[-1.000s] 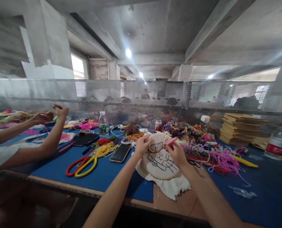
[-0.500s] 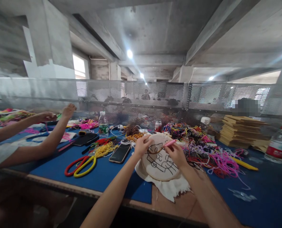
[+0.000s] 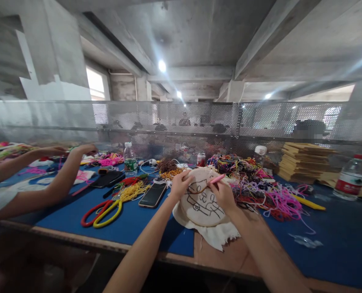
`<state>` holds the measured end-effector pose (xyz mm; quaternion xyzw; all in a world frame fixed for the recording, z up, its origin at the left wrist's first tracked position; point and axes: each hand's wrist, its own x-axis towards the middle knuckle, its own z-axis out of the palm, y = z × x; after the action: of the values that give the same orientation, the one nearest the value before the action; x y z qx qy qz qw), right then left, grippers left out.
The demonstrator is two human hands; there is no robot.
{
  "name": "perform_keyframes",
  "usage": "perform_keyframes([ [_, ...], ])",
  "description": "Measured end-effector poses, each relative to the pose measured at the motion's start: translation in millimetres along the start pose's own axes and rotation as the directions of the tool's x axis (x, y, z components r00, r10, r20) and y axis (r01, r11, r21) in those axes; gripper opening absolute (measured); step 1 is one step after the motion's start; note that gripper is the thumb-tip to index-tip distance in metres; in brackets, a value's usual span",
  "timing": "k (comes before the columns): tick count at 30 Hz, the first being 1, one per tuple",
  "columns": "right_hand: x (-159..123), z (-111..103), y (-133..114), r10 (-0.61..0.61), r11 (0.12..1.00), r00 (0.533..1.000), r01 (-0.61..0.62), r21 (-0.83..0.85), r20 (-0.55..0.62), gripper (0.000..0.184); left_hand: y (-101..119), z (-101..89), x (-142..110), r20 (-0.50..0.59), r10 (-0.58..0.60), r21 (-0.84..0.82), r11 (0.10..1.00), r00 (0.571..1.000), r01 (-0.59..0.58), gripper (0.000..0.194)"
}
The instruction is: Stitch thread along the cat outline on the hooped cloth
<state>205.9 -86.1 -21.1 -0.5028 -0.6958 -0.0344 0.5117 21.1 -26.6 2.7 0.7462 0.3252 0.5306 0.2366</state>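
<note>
An embroidery hoop (image 3: 201, 199) with cream cloth and a dark outline drawing stands tilted on the blue table (image 3: 138, 221). My left hand (image 3: 181, 185) grips the hoop's upper left rim. My right hand (image 3: 222, 194) is closed on a pink tool (image 3: 216, 179), its tip against the cloth near the top of the drawing. The cloth's frayed edge (image 3: 217, 238) hangs below the hoop onto the brown table edge.
A phone (image 3: 153, 194), red and yellow cord loops (image 3: 106, 207), a tangle of coloured yarn (image 3: 260, 191), water bottles (image 3: 350, 177), stacked cardboard (image 3: 304, 162) lie around. A co-worker's arms (image 3: 46, 179) reach over the table at left. A perforated metal screen (image 3: 199, 122) closes the far side.
The co-worker's raised hand at left has lowered to the table. My hands and the hoop have held their grip, the view shifting slightly.
</note>
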Motion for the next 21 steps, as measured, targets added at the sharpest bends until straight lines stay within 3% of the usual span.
perform_keyframes([
  [4,-0.3,1.2,4.7,0.128,0.98,0.992,-0.126,0.151,-0.003,0.032,-1.5,0.7,0.6,0.01,-0.007,-0.013,1.0,1.0,0.007,0.032],
  [12,-2.3,2.6,6.9,0.154,0.96,0.988,-0.148,0.239,-0.006,0.036,-3.2,0.2,-0.3,-0.001,-0.017,-0.008,1.0,1.0,0.017,0.032],
  [21,-2.4,4.4,7.5,0.123,0.983,0.992,-0.124,0.139,0.013,0.033,-1.9,-0.4,-0.4,0.004,-0.039,-0.03,0.999,0.999,0.039,0.035],
])
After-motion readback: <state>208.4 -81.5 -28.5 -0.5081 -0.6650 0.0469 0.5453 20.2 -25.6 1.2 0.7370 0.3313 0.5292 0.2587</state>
